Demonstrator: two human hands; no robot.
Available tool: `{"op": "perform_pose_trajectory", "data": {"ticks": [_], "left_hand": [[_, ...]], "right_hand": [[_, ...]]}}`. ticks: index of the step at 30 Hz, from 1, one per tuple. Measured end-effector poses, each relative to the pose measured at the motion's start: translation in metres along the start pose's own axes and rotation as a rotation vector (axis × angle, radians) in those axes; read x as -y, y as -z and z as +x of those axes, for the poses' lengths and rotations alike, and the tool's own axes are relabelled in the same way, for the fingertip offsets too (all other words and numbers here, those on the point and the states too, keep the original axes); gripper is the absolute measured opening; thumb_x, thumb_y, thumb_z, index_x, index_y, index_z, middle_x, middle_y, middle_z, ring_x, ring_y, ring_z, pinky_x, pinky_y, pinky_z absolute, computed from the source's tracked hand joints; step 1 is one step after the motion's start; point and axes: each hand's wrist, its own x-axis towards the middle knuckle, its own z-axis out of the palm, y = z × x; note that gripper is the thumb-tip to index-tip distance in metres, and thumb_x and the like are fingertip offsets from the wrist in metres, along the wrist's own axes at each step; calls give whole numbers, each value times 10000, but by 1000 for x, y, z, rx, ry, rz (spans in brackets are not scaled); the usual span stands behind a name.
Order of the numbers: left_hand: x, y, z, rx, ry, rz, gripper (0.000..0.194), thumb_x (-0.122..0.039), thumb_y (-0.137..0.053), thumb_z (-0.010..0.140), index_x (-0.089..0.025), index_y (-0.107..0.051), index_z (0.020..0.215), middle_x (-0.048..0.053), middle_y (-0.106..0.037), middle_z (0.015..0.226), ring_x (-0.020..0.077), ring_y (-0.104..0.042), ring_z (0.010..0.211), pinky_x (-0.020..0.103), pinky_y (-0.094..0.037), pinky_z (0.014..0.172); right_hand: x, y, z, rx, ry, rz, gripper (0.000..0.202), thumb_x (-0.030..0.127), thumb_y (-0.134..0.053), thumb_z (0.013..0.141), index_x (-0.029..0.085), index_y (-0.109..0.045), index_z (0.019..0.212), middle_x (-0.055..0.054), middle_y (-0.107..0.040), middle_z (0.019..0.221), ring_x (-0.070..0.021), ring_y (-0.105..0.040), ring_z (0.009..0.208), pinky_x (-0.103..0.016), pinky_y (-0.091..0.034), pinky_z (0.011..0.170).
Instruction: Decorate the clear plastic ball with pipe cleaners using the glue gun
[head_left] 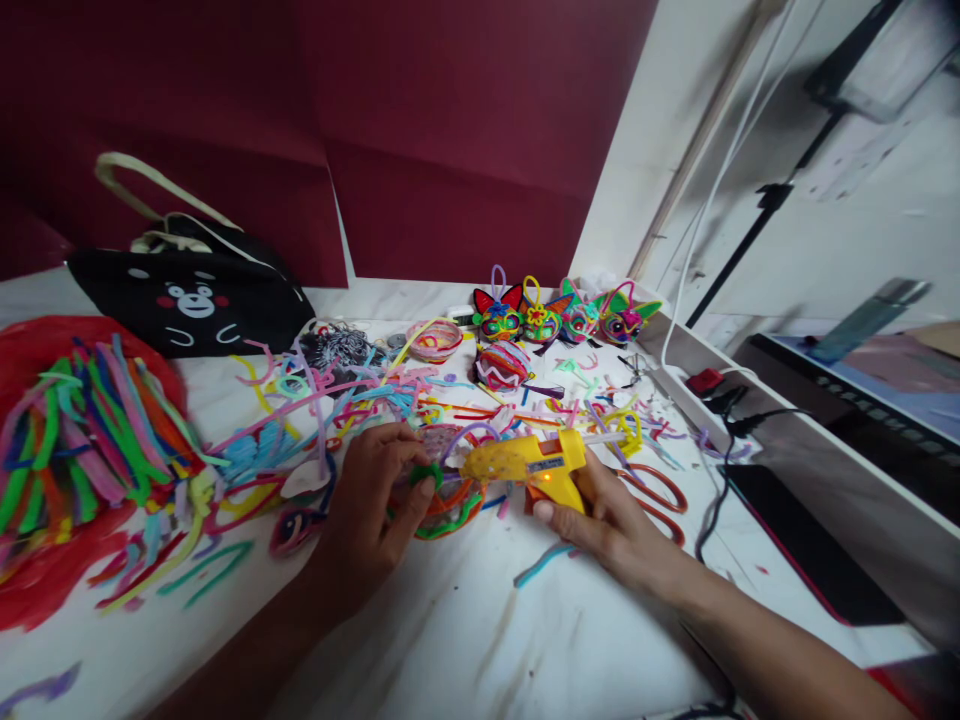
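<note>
My right hand (592,510) is wrapped round the handle of a yellow glue gun (510,460), whose nozzle points left. My left hand (386,490) pinches a small green fuzzy piece (426,474) between thumb and fingers, close to the nozzle. Just beneath them lies a round craft piece (454,510) with orange and green pipe-cleaner edging, partly hidden by the hand and the gun. Whether the nozzle touches the green piece is too blurred to tell.
Finished animal-faced ornaments (541,318) stand at the back. Bundled pipe cleaners (90,440) lie left before a black bag (195,295). Loose scraps cover the middle. Orange-handled scissors (660,500), a power strip (694,405) and a black phone (814,540) are at the right.
</note>
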Motion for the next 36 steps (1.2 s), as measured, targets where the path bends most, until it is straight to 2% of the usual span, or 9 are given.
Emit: {"op": "perform_pose_trajectory", "data": {"ticks": [13, 25, 36], "left_hand": [[-1, -2, 1, -29, 14, -1, 106, -189, -490, 948, -239, -503, 1041, 57, -493, 1131, 237, -504, 1087, 403, -402, 953], [-1, -1, 4, -17, 27, 27, 102, -190, -506, 926, -241, -520, 1013, 54, -501, 1121, 241, -520, 1072, 405, -427, 925], [-2, 0, 7, -4, 23, 4, 78, -170, -492, 939, -241, -517, 959, 39, -488, 1099, 224, -511, 1052, 396, -420, 900]], "right_hand": [[1, 1, 0, -4, -10, -63, 272, 371, -629, 919, 238, -511, 1125, -40, -646, 1064, -197, -619, 963, -300, -535, 822], [-4, 2, -3, -30, 3, -203, 272, 418, -593, 936, 244, -479, 1112, -26, -591, 953, -190, -563, 836, -299, -503, 715], [-9, 5, -7, -7, -22, -291, 301, 489, -543, 957, 247, -447, 1109, -38, -578, 973, -215, -546, 884, -350, -469, 752]]}}
